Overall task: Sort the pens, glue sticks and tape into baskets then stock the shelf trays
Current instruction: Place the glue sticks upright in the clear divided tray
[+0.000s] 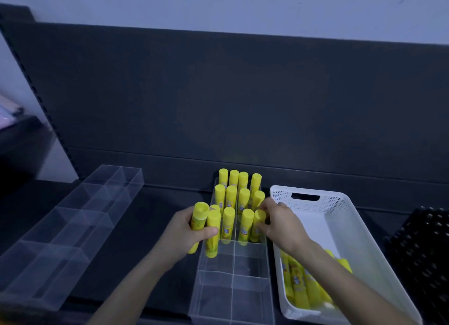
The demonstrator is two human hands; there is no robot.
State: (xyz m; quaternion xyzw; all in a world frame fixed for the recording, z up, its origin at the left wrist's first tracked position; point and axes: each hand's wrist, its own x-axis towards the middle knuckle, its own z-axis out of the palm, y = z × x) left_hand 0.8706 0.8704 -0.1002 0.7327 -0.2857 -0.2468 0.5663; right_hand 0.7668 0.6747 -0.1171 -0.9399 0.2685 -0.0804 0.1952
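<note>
- The left hand (184,232) grips two glue sticks (204,227) side by side. Its fingers curl round them and the thumb lies across the front.
- These two sticks point up, caps on top, at the near left corner of the tray (250,261). I cannot tell if their bottoms touch the tray.
- The right hand (281,224) pinches one stick (258,224) near its top, between thumb and fingers. This stick stands in the tray, at the right end of the near row.
- More yellow standing sticks (230,198) fill the far boxes of the tray. They stand in rows, caps up, close together.
- The tray is clear plastic. Thin walls split it into two lines of boxes. It sits in the middle, between the two hands.
- A white basket (364,239) sits just beside the tray on the right. It has little holes in its walls and a handle slot at the far end.
- Some loose sticks (298,286) lie flat in the near end of the basket, partly under the right arm.
- A second tray (73,218), clear too, lies well apart on the left, turned at a slant.
- A black basket (422,252) shows at the far right edge, partly cut off.
- All of this rests on a dark shelf (150,227) with a dark back wall (218,94).
</note>
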